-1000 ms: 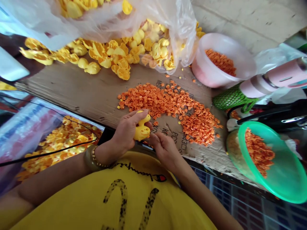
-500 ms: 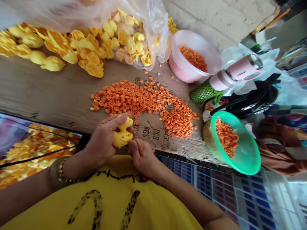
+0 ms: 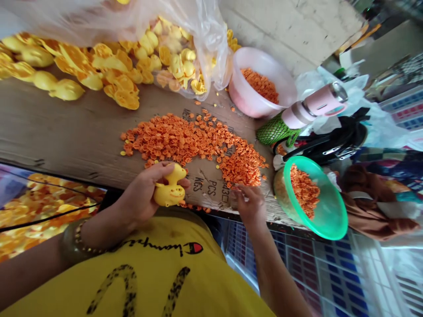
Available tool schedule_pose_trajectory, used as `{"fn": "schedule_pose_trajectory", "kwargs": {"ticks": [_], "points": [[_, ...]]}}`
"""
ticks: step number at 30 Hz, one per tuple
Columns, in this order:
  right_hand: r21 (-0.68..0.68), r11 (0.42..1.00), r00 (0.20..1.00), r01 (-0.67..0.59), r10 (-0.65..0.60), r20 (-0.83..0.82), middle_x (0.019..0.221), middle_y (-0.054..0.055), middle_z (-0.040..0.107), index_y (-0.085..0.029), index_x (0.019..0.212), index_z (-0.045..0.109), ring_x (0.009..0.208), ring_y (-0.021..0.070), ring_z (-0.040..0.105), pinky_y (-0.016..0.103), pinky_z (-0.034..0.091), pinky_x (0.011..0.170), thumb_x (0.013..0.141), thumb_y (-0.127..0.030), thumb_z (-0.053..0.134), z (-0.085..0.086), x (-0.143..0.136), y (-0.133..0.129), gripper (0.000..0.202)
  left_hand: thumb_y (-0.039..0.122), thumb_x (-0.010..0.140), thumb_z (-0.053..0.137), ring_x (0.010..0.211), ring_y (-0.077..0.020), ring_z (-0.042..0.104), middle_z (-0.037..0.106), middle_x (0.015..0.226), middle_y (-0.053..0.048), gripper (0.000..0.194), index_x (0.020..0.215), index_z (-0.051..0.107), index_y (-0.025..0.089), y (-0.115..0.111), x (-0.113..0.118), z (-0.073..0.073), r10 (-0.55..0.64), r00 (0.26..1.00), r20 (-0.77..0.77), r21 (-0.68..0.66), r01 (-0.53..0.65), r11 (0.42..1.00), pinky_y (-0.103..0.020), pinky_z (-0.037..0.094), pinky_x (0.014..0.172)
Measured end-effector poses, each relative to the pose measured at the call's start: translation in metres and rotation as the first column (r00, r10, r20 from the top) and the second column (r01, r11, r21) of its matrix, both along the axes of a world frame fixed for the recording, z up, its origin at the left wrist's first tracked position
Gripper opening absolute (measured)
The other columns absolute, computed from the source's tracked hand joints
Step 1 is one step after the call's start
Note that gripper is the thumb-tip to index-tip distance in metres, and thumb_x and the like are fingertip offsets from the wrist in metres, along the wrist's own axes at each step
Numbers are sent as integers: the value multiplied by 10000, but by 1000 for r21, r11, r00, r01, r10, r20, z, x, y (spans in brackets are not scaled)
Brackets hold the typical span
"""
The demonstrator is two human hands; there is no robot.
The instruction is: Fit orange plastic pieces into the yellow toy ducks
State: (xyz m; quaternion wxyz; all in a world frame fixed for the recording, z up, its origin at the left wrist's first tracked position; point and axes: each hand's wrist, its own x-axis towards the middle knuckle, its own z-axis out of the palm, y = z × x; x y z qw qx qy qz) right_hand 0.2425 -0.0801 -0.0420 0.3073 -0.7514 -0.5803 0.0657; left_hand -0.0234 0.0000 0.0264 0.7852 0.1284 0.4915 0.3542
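My left hand (image 3: 143, 193) grips a yellow duck-shaped piece (image 3: 170, 187) between thumb and fingers, holding it above the near edge of my cardboard-covered desk (image 3: 95, 145), close in front of my yellow shirt (image 3: 148, 273). My right hand (image 3: 249, 202) is well apart from it, at the near end of the pile of small orange pieces (image 3: 194, 141), thumb and forefinger drawn together; I cannot tell whether a piece is pinched between them. The pile curves across the desk beyond both hands, with a few yellow bits at its edges.

To the right of my right hand stands a tilted green bowl (image 3: 330, 207) with orange pieces in it. Farther back is a pale pink bowl (image 3: 244, 99), also holding orange pieces, and near it leans a pink bottle (image 3: 317, 105) in a green net sleeve (image 3: 276, 130). Yellow shells (image 3: 119, 79) lie at the far left, beside and under a clear plastic bag (image 3: 214, 48).
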Motion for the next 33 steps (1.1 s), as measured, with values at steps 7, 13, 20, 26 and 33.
{"fn": "schedule_pose_trajectory", "kwargs": {"ticks": [7, 13, 20, 26, 33], "points": [[-29, 999, 1000, 26, -25, 17, 760, 87, 655, -161, 709, 656, 738, 208, 590, 358, 476, 714, 741, -291, 627, -7, -6, 6, 137, 227, 827, 524, 645, -239, 689, 683, 736, -115, 129, 904, 585, 146, -8, 5, -11, -107, 994, 25, -57, 108, 992, -261, 514, 453], [-24, 998, 811, -53, 29, -584, 713, 4, 667, -183, 799, 654, 640, 142, 609, 274, 493, 617, 739, -322, 690, 41, -63, 12, 155, 271, 839, 482, 572, -230, 666, 660, 643, -120, 207, 807, 613, 114, -12, 7, -20, -80, 990, 115, -108, 93, 990, -280, 514, 471], [58, 919, 806, -390, 371, -462, 833, 21, 720, -208, 814, 652, 757, 153, 671, 271, 532, 686, 842, -174, 565, 49, -122, 10, 97, 231, 792, 539, 464, -140, 578, 620, 597, -51, 183, 659, 605, 124, -14, 7, -23, 15, 993, 114, -99, -4, 995, -247, 480, 452], [104, 864, 823, -492, 501, -270, 826, 34, 715, -196, 838, 634, 772, 160, 672, 277, 531, 691, 861, -123, 520, 46, -122, 14, 137, 212, 764, 567, 429, -123, 534, 572, 535, -12, 187, 587, 576, 154, -14, 9, -21, 23, 999, 31, -94, -20, 995, -237, 436, 422], [143, 798, 794, -586, 600, -98, 809, 66, 710, -162, 839, 628, 763, 178, 663, 295, 534, 704, 847, -78, 506, 49, -123, 16, 149, 221, 732, 584, 435, -113, 490, 528, 504, 5, 200, 546, 527, 176, -15, 10, -23, 7, 1000, -19, -72, -8, 997, -234, 395, 423]]}}
